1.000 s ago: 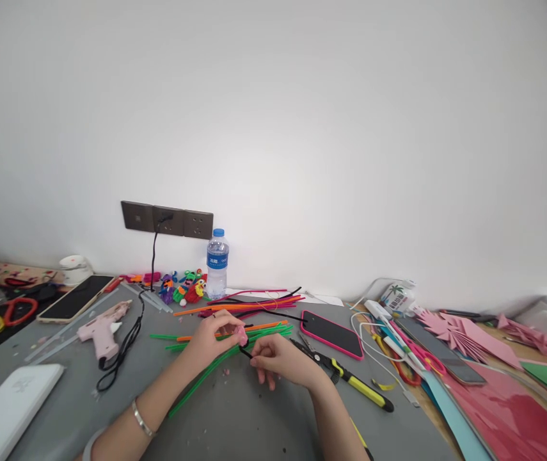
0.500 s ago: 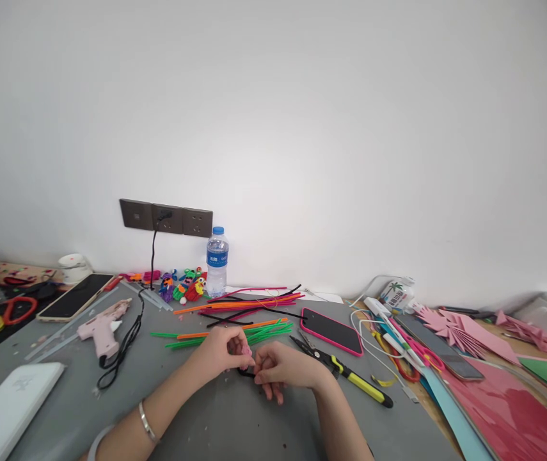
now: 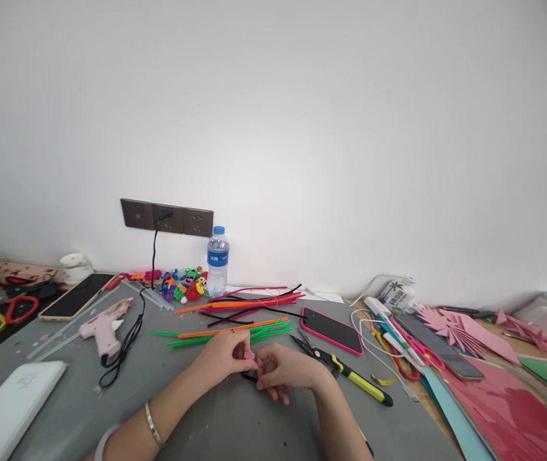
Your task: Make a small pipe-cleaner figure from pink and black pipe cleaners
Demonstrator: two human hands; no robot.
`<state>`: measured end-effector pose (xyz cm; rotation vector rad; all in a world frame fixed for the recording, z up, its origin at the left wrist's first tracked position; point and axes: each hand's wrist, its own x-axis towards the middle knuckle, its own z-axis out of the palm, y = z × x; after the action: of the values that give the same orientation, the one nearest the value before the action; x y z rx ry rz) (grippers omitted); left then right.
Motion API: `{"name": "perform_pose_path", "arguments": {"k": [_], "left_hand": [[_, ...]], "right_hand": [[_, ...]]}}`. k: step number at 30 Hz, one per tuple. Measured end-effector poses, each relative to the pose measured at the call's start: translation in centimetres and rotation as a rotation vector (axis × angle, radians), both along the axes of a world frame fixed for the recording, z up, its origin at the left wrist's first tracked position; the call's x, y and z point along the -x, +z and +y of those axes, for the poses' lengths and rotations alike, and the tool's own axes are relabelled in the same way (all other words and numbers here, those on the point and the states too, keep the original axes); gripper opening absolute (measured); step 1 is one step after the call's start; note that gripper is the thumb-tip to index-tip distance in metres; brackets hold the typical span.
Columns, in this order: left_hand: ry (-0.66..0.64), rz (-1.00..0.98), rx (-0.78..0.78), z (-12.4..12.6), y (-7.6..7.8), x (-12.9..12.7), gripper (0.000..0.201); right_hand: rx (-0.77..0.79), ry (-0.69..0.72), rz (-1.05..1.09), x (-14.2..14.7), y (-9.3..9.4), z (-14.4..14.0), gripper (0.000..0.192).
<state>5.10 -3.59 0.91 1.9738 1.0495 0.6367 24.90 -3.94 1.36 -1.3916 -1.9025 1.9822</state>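
Observation:
My left hand point(image 3: 224, 353) pinches a small pink fuzzy piece point(image 3: 248, 356) between thumb and fingertips, low over the grey table mat point(image 3: 235, 422). Close against it, my right hand point(image 3: 286, 367) has its thumb and forefinger pressed together on a short black pipe cleaner point(image 3: 249, 376). Fingers cover most of both pieces, so whether they are joined cannot be made out. Just beyond the hands lie green pipe cleaners point(image 3: 268, 333) and an orange one. Yellow-and-black pliers point(image 3: 350, 372) rest to the right of my right hand.
A pink glue gun point(image 3: 103, 330) with a black cord, a phone point(image 3: 79, 296) and a white power bank point(image 3: 11, 410) lie left. At the wall stands a water bottle point(image 3: 218, 262) beside small pipe-cleaner figures point(image 3: 191, 285). A pink-cased phone point(image 3: 331, 331), scissors and coloured paper lie right.
Both hands have shifted very slightly, staying together with the pink piece and black pipe cleaner between them. Things on the table have not moved.

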Motion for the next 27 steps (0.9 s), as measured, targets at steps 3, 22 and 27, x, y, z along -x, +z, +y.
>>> {"name": "perform_pose_path", "arguments": {"k": [3, 22, 27], "left_hand": [[-0.009, 0.033, -0.011, 0.01, 0.04, 0.01, 0.016], [-0.020, -0.012, 0.035, -0.01, -0.27, -0.01, 0.020], [-0.023, -0.022, 0.056, 0.00, -0.35, 0.07, 0.019]], "right_hand": [[-0.062, -0.020, -0.024, -0.05, 0.07, 0.01, 0.013], [-0.371, -0.187, -0.213, 0.66, 0.26, -0.21, 0.008], [-0.523, -0.237, -0.214, 0.84, -0.14, -0.06, 0.007]]}}
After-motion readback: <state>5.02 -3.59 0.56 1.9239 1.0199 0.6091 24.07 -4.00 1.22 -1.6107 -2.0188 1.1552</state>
